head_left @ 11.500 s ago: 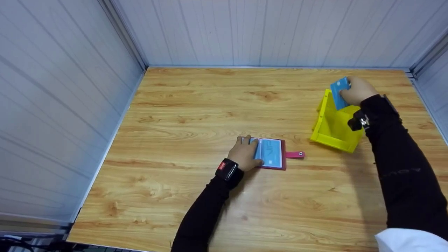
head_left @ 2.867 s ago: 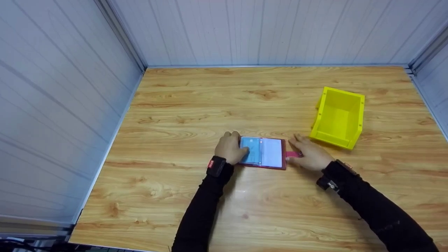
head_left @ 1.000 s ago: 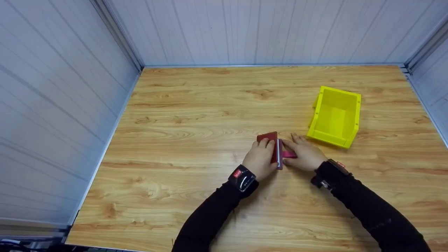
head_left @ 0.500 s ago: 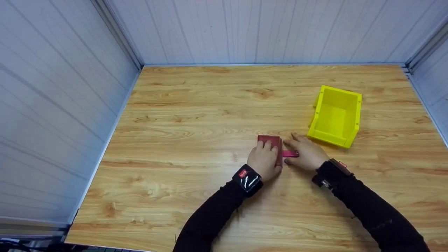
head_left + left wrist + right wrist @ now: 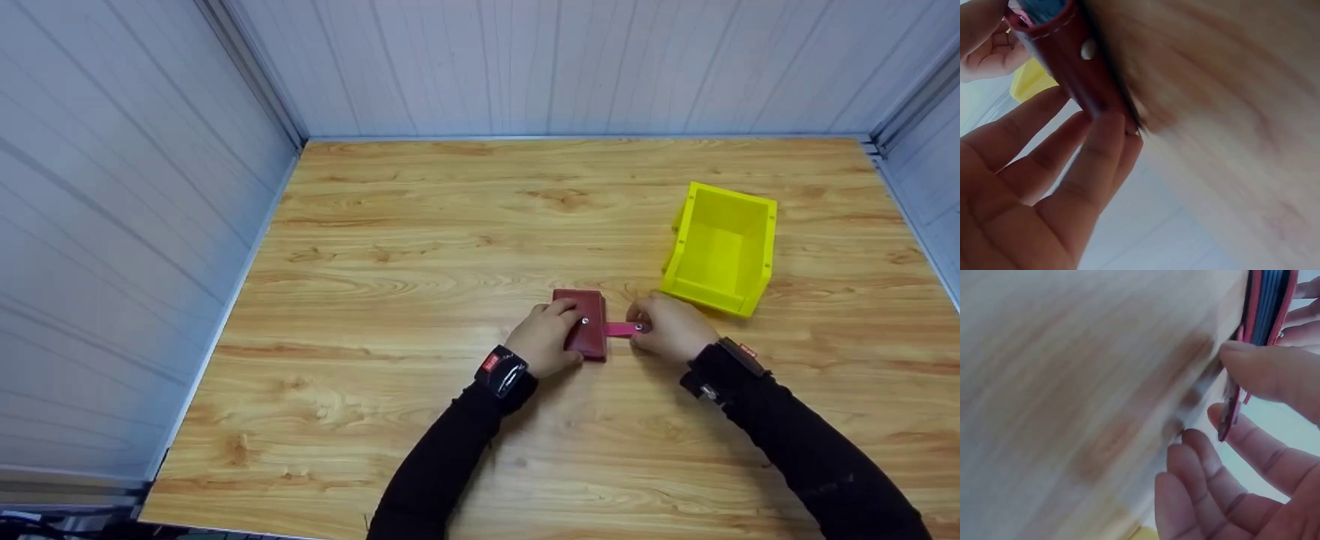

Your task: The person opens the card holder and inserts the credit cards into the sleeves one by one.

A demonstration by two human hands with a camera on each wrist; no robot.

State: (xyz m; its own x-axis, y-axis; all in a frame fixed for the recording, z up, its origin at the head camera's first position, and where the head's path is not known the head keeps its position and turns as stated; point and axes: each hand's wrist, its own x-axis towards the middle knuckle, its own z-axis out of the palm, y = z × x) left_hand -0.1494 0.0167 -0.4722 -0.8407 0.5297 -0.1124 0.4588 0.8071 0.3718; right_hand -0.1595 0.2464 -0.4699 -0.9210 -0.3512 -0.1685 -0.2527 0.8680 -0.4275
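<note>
A dark red card holder (image 5: pixel 594 341) lies folded on the table, a metal snap showing on its cover. My left hand (image 5: pixel 544 341) grips its left side, with fingers over the cover and the thumb at the near edge. In the left wrist view, thumb and fingers meet at the rounded spine (image 5: pixel 1067 62). From the right side sticks out a pink strap (image 5: pixel 619 329) with a snap at its end. My right hand (image 5: pixel 675 330) holds the strap's end between thumb and index finger. Stacked dark blue sleeves (image 5: pixel 1268 306) show between the covers in the right wrist view.
A yellow open-front bin (image 5: pixel 724 255) stands behind and to the right, close to my right hand. Light panel walls (image 5: pixel 450 67) border the wood-grain table (image 5: pixel 412 225) at the back and sides.
Earlier the holder lay spread, and my right hand held a blue card over the bin. My left hand has folded the cover rightward, then slid left. My right fingers have closed on the strap's end.
</note>
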